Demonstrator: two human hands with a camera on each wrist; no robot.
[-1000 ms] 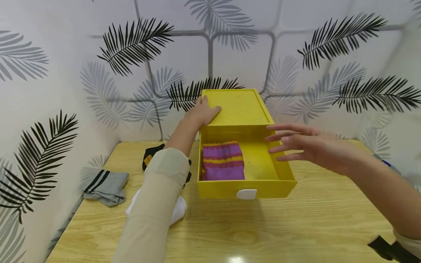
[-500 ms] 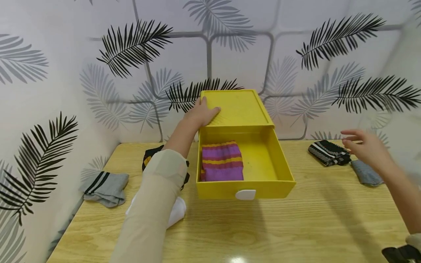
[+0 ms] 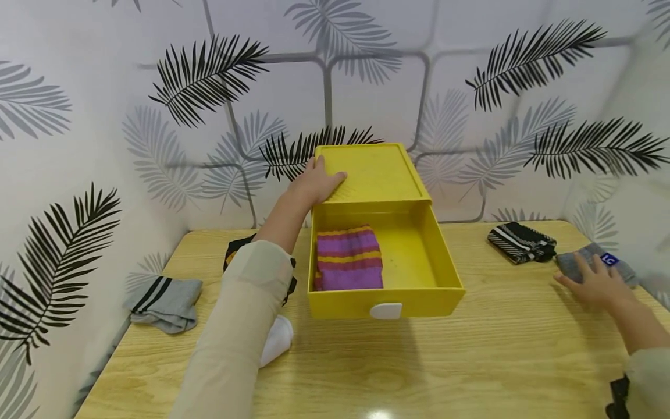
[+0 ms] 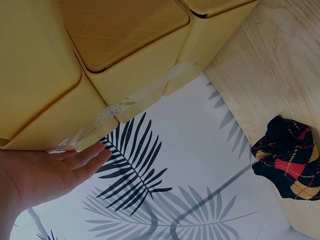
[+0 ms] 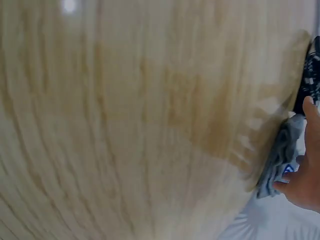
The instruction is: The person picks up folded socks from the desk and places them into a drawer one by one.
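Resting on the left edge of a yellow drawer box (image 3: 374,171): left hand (image 3: 313,183), outstretched, fingers straight, thumb on top. Right hand (image 3: 599,283): fingers spread over a grey sock (image 3: 588,252), right edge of the table (image 3: 471,361), near the far corner; contact hard to tell.

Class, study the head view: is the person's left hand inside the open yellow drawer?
No, the left hand rests at the left edge of the yellow box's top, above the drawer.

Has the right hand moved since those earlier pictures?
Yes: the right hand moved rightward, away from the open yellow plastic drawer, to the folded grey sock.
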